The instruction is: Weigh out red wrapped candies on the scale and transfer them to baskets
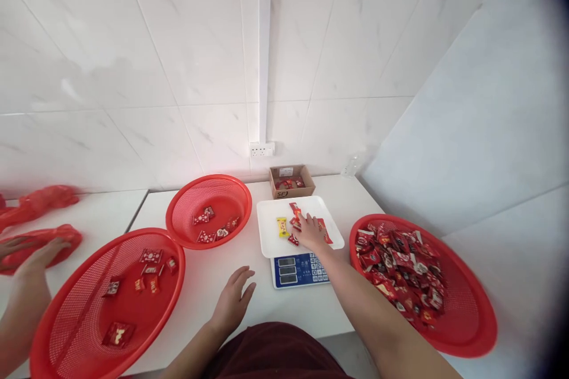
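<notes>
My right hand (312, 233) reaches over the white tray (272, 208) of the digital scale (296, 271). Its fingers are stretched out and rest on or just above some small red-wrapped sweets, part of which they cover. A yellow-wrapped sweet (282, 227) lies on the tray left of that hand, and a red packet (326, 231) sits at its right. My left hand (232, 301) hovers over or rests on the white table left of the scale, fingers apart, holding nothing.
A red basket heaped with wrapped sweets (402, 266) stands on the right. Two red baskets, one larger (75, 308) and one smaller (175, 213), hold several sweets on the left. Behind the scale is a cardboard box (292, 192). Another person's hands (40, 257) touch a red plastic bag (66, 237).
</notes>
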